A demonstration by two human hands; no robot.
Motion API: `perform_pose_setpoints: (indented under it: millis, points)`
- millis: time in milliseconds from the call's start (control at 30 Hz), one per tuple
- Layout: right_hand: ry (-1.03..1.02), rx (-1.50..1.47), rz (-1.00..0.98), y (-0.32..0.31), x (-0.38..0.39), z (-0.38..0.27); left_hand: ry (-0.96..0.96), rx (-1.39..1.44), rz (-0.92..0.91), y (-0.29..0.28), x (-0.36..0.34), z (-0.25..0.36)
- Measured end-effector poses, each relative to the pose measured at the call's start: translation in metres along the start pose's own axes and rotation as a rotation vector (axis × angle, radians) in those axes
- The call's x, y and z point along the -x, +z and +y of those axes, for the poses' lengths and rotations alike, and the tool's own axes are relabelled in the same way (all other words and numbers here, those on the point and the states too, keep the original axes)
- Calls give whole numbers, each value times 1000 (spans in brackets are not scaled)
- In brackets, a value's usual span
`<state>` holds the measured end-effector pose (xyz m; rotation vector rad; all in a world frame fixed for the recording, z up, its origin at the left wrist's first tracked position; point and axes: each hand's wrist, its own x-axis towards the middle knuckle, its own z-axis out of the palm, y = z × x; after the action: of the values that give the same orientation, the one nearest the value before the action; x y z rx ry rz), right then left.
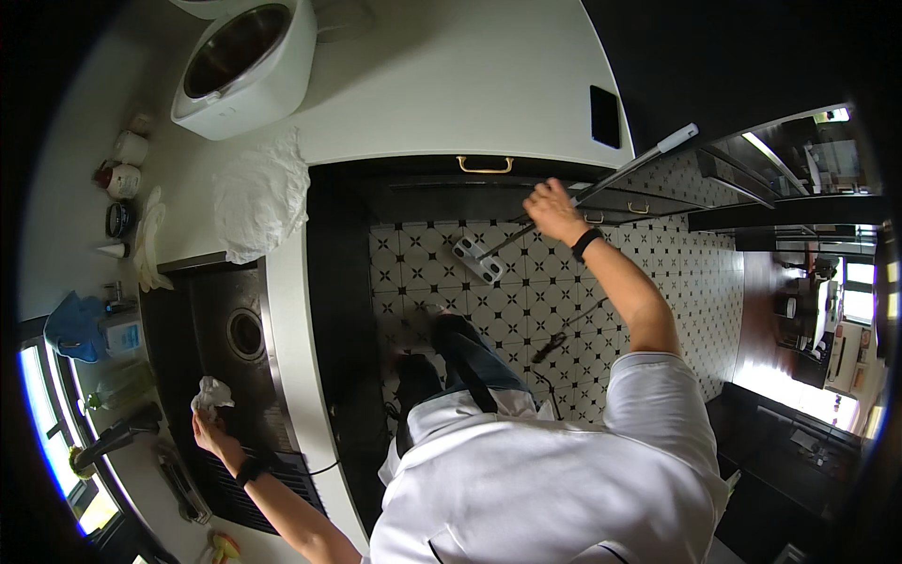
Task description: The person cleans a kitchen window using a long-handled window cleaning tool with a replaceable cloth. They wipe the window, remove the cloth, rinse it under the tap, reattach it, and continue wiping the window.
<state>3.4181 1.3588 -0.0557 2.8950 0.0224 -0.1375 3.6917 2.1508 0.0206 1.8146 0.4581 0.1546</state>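
My left hand (214,437) is out over the sink (211,310), its fingers closed on a crumpled white wad (213,392); whether it is paper, cloth or thin plastic I cannot tell. On the other side, my right hand (556,211) grips the metal pole of a flat mop (615,177). The pole slants from a pale grip at the upper right down to a flat grey-white head (479,261) with oval holes, which is over the tiled floor. A dark band is on each wrist.
A crumpled white plastic bag (263,199) lies on the pale counter (451,85) near a white appliance (282,89) with a round metal bowl. A black phone (604,117) rests by the counter edge. White gloves (148,240) and a blue cloth (75,327) are near the sink. A dark cord (554,346) trails on the floor.
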Motion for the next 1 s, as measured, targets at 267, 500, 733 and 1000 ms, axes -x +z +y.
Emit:
perform_pose_setpoints:
  millis: [267,500,733,1000]
  points:
    - [192,456,-516,82,54,69,-21,-104,172,19,16,34]
    - [331,296,-731,118,42,21,205,-94,142,28,25,49]
    - [477,-217,-623,159,92,-70,168,28,267,29,17,57]
    - [555,-252,-632,9,156,-4,80,208,180,31,14,65]
